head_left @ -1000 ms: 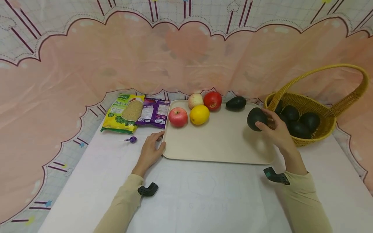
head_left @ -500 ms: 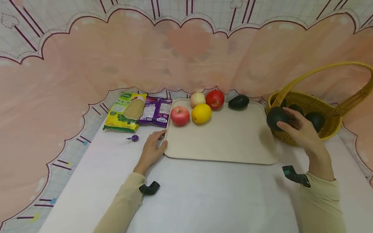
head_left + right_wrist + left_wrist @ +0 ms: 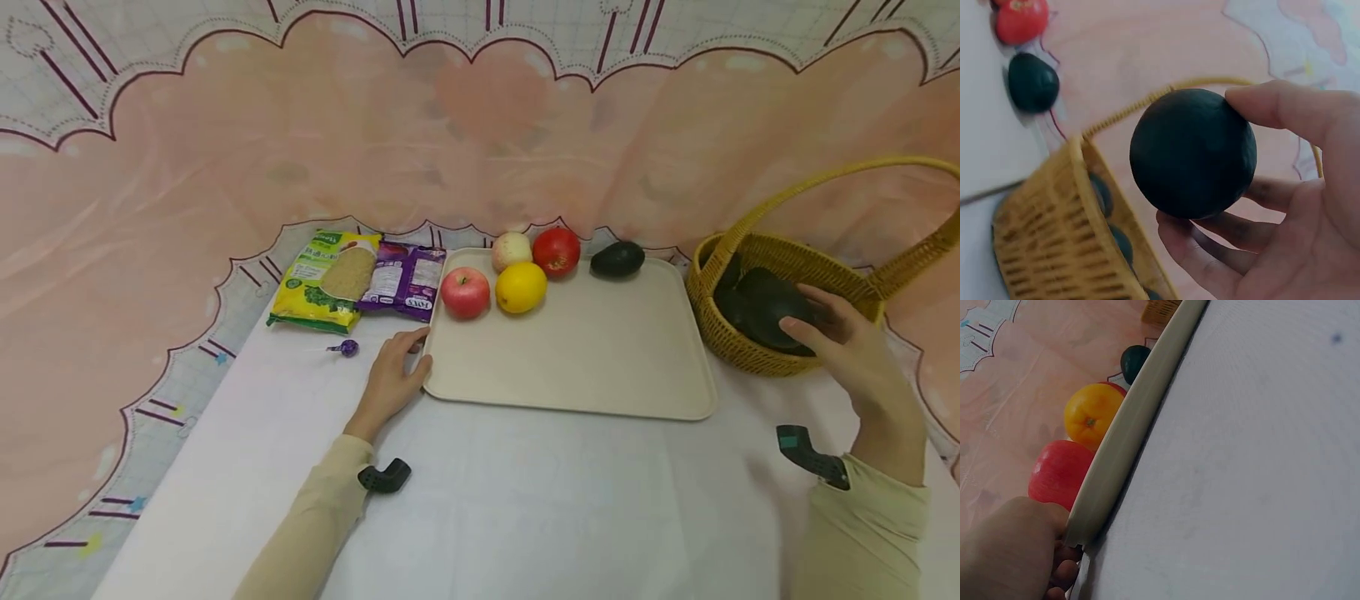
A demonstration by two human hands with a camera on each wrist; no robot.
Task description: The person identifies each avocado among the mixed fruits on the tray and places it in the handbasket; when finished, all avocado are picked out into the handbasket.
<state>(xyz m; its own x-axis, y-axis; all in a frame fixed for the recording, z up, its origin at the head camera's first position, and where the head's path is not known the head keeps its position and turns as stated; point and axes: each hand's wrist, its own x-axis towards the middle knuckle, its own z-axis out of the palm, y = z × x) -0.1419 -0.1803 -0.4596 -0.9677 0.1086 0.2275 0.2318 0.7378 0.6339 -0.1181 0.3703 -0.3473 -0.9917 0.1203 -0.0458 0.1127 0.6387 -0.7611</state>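
My right hand [image 3: 858, 354] holds a dark green avocado [image 3: 776, 308] between thumb and fingers, over the yellow wicker basket [image 3: 712, 321]. In the right wrist view, this avocado [image 3: 1192, 153] hides part of the basket's arched handle. More dark avocados lie in the basket, partly hidden by the held one. My left hand [image 3: 390, 371] rests with relaxed fingers at the left rim of the cream tray [image 3: 570, 375]. The tray bears a red apple [image 3: 465, 292], a yellow-orange fruit [image 3: 521, 287], a pale round fruit [image 3: 512, 250], a pomegranate [image 3: 557, 252] and an avocado [image 3: 617, 260].
A yellow-green food packet [image 3: 322, 279] and a purple packet [image 3: 405, 279] lie left of the tray. A small purple-wrapped lollipop [image 3: 347, 348] is nearby on the white table [image 3: 540, 500]. A patterned cloth [image 3: 480, 150] forms the backdrop.
My right hand has carried the avocado rightward from above the tray's right end to over the basket. My left hand stays at the tray's rim; the head view has shifted slightly.
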